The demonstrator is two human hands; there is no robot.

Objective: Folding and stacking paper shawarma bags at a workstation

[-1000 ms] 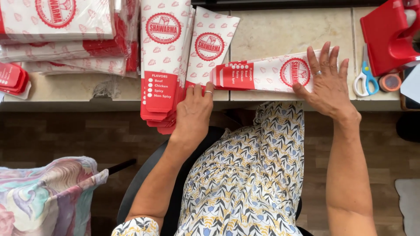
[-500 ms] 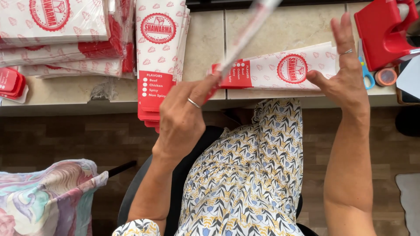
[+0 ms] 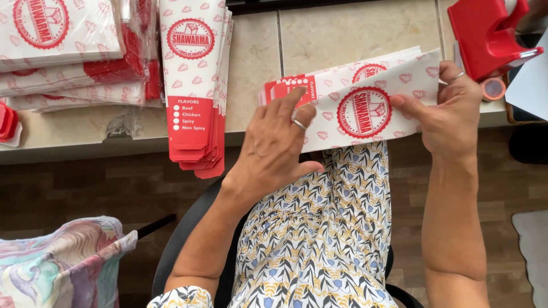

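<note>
Red-and-white printed paper sleeves [image 3: 365,105] are what both hands are busy with: a small bundle of flat, tapered food wrappers lying crosswise at the near edge of the table [image 3: 354,28], partly overhanging it above the person's lap. The left hand [image 3: 274,148] lies over the bundle's red end, fingers spread and curled down on it, a ring on one finger; the right hand [image 3: 451,111] pinches the wide white end between thumb and fingers. Both are closed on the same sleeves — held at either end, lifted a little off the tiled surface.

By the look of it, the step in hand is squaring or gathering these few sleeves into an even bundle; the top one sits slightly askew of those under it. The next move would seem to call for a steady grip at both ends so the thin sheets line up without fanning or creasing.

To the left stands a neat stack of like sleeves [image 3: 197,85], lengthwise, its red ends hanging over the table's edge. Further left lie wrapped packs of the same printed paper [image 3: 63,51] — piled and overlapping. At the right corner a red plastic holder [image 3: 485,37] sits just beside the right hand, with a small roll of tape [image 3: 492,88] under it; both crowd that end of the bundle. A patterned cloth [image 3: 63,262] rests low at the left, off the table.
</note>
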